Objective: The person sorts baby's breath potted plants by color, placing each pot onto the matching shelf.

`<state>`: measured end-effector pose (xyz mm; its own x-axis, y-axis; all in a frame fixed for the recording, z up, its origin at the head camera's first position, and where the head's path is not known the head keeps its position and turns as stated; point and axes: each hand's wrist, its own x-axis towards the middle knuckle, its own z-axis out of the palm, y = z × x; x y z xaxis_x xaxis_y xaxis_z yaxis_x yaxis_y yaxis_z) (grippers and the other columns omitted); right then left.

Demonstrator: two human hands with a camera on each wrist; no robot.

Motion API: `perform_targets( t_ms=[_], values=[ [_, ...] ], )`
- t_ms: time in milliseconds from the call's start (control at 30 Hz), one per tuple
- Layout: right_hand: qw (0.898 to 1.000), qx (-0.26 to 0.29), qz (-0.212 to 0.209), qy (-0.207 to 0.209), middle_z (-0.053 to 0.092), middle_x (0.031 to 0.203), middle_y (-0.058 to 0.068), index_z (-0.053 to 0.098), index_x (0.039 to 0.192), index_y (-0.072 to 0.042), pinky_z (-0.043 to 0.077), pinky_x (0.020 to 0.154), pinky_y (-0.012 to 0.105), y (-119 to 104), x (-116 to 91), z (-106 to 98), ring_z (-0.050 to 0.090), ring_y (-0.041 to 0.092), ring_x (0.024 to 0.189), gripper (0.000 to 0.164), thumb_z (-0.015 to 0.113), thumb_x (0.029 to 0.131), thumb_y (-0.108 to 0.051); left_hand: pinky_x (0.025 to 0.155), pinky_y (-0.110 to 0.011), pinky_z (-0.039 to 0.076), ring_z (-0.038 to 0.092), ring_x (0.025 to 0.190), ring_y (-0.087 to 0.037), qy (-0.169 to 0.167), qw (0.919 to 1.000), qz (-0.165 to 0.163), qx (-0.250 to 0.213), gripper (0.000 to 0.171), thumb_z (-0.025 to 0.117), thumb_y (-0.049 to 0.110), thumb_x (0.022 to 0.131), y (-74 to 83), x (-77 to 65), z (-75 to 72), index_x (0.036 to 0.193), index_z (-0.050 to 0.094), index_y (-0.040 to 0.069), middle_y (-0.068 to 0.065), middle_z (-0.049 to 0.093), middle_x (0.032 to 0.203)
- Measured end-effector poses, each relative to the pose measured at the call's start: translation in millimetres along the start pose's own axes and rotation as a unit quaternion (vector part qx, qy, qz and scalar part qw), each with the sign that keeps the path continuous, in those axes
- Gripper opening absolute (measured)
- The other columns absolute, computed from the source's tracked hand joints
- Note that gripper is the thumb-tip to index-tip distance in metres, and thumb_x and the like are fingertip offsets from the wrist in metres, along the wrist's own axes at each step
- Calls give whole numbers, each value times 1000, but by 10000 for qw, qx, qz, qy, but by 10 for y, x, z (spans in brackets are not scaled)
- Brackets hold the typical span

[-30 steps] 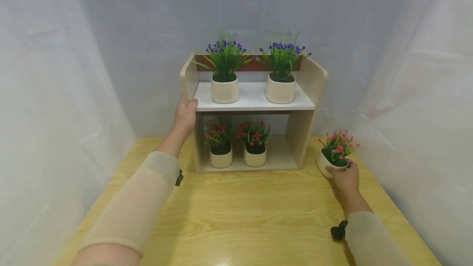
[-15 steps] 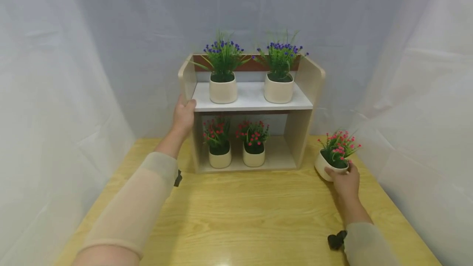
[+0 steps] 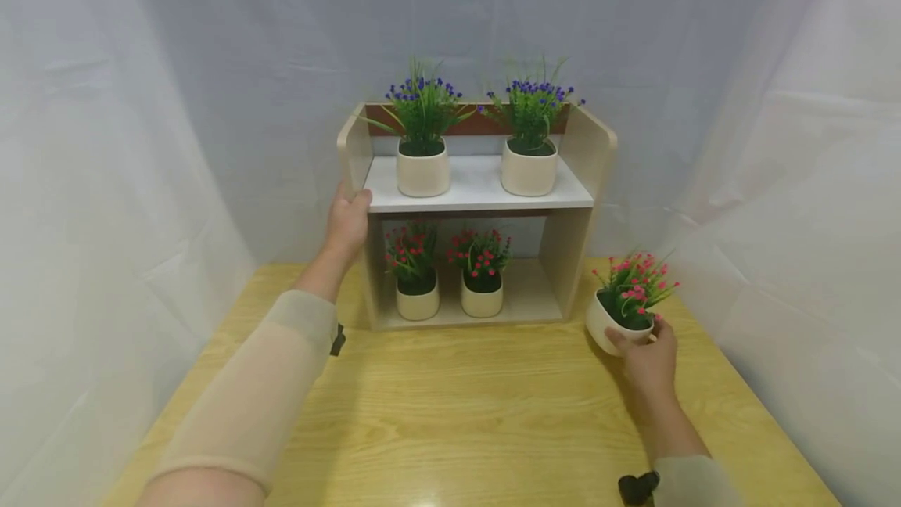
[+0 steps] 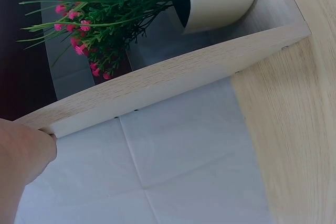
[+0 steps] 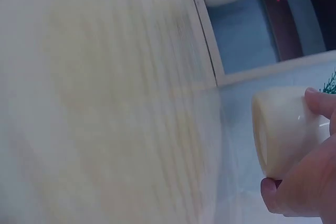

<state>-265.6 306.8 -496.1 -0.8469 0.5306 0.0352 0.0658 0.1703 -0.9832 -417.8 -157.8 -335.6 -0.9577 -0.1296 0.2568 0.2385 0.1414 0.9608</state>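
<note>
My right hand (image 3: pixel 651 362) grips a cream pot (image 3: pixel 602 329) with pink flowers, thumb on its near side and fingers round the far side. The pot tilts a little, right of the wooden shelf unit (image 3: pixel 579 257). In the right wrist view its base (image 5: pixel 262 135) shows, raised off the table. My left hand (image 3: pixel 348 221) holds the shelf's left side panel at the upper board's height, thumb on the front edge and fingers hidden behind. On the lower level stand two pink-flowered pots, a left pot (image 3: pixel 418 303) and a right pot (image 3: pixel 482 302).
Two purple-flowered pots, a left one (image 3: pixel 423 174) and a right one (image 3: pixel 529 172), stand on the white upper board (image 3: pixel 475 178). Bare lower board (image 3: pixel 528 292) lies right of the lower pots. White sheeting (image 3: pixel 795 178) encloses the wooden table (image 3: pixel 436 413).
My right hand has carried the pink-flowered pot a little left and nearer to me. My left hand keeps its hold on the side panel.
</note>
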Motion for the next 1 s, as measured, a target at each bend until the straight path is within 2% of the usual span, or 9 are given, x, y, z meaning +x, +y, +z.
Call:
perform_targets(
  t_ms=[33,100,200,267,300,533,633,867,1000],
  values=[
    [10000,-30,-20,-49,40,163,25,30,163,6,44,79,4,-17,-40,8,47,28,133,90,85,94,-12,140,-52,18,28,167,-33,-5,10000,-3,2,66,48,28,112,0,1,-1,173,25,18,-16,36,176],
    [9998,-69,-12,-171,38,164,27,29,163,6,48,92,11,-56,-119,27,46,33,138,90,84,95,-12,140,-51,18,27,167,-33,-9,10000,-12,9,66,48,28,112,-4,8,-3,173,24,19,-16,36,176],
    [9994,-161,-47,-317,34,167,29,26,164,6,48,114,36,-93,-212,68,42,41,146,92,84,95,-13,140,-51,17,27,167,-33,-13,10000,-40,43,67,47,28,112,-9,13,-7,173,23,19,-15,35,177],
    [9989,-237,-104,-387,32,167,30,25,165,6,44,120,51,-115,-265,103,39,44,148,93,84,95,-14,140,-50,18,27,167,-33,-8,10000,-34,63,67,47,29,112,-8,13,-9,173,23,18,-16,36,176],
    [9988,-225,-126,-427,31,168,30,24,165,5,43,122,54,-123,-287,122,39,44,149,94,84,95,-14,140,-50,17,27,167,-33,-11,10000,-47,74,67,47,29,112,-6,10,-9,173,23,18,-16,35,176],
    [9950,-379,-352,-849,23,170,31,20,167,4,46,122,58,-170,-389,282,39,49,152,100,85,95,-17,140,-52,17,26,167,-34,-3,9999,-58,82,68,47,29,111,-1,4,-6,173,22,18,-16,34,176],
    [9933,-465,-441,-961,24,168,31,20,167,5,46,122,60,-158,-403,377,39,50,151,102,87,94,-19,140,-53,18,27,167,-35,-14,9999,-56,87,67,46,30,111,-6,5,-7,173,22,17,-17,35,176],
    [9913,-581,-772,-896,32,161,32,30,160,8,47,120,56,-96,-329,654,45,46,142,93,88,91,-15,140,-55,18,27,167,-36,-14,9999,-45,165,67,47,31,112,-19,9,-19,173,22,17,-17,35,176],
    [9917,-628,-791,-797,32,159,32,32,159,8,47,121,58,-76,-279,796,45,48,144,90,87,91,-14,140,-55,18,28,166,-36,-39,9999,-20,159,65,46,31,112,-19,8,-16,171,24,16,-16,35,176]
  ],
)
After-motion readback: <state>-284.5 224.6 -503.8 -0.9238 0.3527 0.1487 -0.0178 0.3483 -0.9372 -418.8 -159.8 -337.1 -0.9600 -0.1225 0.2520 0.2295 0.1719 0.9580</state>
